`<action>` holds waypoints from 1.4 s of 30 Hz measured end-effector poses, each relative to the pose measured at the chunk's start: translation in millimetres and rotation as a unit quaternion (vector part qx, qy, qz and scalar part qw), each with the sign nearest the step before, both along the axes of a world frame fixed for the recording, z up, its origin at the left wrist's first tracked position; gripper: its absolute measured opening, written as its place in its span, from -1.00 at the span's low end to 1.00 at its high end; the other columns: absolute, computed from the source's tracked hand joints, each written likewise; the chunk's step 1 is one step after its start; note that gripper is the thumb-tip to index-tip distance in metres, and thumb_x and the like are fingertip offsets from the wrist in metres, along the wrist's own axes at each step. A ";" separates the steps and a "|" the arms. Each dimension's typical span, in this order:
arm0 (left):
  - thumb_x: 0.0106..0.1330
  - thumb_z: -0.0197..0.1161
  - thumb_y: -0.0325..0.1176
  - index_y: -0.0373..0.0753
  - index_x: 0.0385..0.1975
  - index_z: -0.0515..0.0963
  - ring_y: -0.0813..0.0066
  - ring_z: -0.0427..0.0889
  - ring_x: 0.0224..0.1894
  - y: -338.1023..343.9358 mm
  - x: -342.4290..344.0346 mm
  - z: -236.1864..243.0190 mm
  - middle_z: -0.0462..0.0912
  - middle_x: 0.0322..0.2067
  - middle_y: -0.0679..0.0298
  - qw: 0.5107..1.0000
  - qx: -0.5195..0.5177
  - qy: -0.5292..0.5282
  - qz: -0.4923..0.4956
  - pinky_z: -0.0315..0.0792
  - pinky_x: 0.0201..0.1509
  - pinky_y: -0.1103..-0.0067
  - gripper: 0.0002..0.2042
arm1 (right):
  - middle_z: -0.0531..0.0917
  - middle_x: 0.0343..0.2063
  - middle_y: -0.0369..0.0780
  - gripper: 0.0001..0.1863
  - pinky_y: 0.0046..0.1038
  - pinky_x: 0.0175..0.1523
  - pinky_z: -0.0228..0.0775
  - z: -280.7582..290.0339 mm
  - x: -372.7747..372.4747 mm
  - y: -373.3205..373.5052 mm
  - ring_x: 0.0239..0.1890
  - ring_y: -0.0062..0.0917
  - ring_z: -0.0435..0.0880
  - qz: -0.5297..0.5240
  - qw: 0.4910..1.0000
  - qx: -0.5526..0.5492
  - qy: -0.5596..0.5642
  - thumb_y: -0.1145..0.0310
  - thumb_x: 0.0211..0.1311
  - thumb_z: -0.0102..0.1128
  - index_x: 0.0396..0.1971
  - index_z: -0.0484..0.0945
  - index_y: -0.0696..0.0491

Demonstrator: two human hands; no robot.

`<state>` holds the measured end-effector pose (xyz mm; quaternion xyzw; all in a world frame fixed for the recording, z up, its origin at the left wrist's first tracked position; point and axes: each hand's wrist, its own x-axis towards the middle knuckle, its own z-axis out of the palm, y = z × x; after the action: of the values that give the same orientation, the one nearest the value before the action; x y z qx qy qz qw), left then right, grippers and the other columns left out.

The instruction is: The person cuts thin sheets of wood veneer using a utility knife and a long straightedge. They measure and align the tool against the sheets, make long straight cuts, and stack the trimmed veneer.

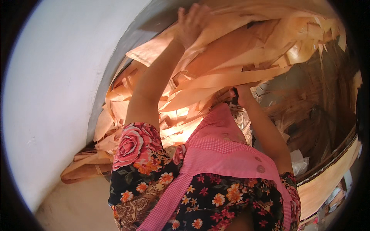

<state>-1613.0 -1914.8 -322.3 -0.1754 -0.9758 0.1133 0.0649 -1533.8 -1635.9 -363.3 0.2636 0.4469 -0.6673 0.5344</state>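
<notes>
Up at the top goes the left hand (190, 24), blurred, fingers spread apart, right over the far edge of a broad, thin, tan-brown sheet (235, 50); whether it touches, I cannot tell! The sheet stretches below that hand and off to its right, lying across a jumbled heap of loose, thin, orange-brown strips (133, 82). And here's the right hand (243, 94), lower and closer to the pink checked apron (227, 154), tucked just under a long, narrow, tan strip (227, 81), with its fingers partly hidden, so I cannot tell whether they're clamped on anything
</notes>
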 end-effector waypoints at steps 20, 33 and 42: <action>0.10 0.04 -0.26 -0.12 -0.15 0.45 0.42 0.37 -0.10 -21.8 209.8 -70.2 0.43 -0.11 0.26 0.764 0.048 -0.372 0.525 0.19 0.00 0.49 -0.70 | 0.34 -0.69 -0.34 -0.84 -0.62 -0.61 0.09 10.6 28.4 -17.0 -0.69 -0.65 0.28 0.023 0.998 -0.051 0.004 0.27 0.15 -0.02 -0.52 0.35 0.02; 0.05 0.09 -0.32 -0.19 -0.26 0.51 0.37 0.46 -0.25 -99.0 175.6 -61.4 0.52 -0.27 0.19 0.763 0.004 -0.354 0.541 0.29 -0.16 0.50 -0.76 | 0.35 -0.71 -0.34 -0.80 -0.60 -0.59 0.10 -10.9 22.6 5.2 -0.66 -0.65 0.27 -0.014 0.997 -0.081 -0.009 0.22 0.12 0.07 -0.51 0.37 0.02; 0.03 0.12 -0.36 -0.24 -0.34 0.54 0.34 0.53 -0.35 -98.0 160.6 -6.0 0.58 -0.38 0.13 0.824 0.155 -0.321 0.441 0.36 -0.27 0.50 -0.79 | 0.29 -0.76 -0.36 -0.83 -0.66 -0.70 0.04 -29.8 42.7 46.5 -0.76 -0.69 0.21 0.049 0.976 0.134 -0.165 0.32 0.14 0.03 -0.56 0.35 0.05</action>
<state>-1452.4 -2012.8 -328.3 0.2595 -0.9196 -0.0854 -0.2822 -1491.1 -1589.4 -393.1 0.4164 0.4504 -0.5218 0.5929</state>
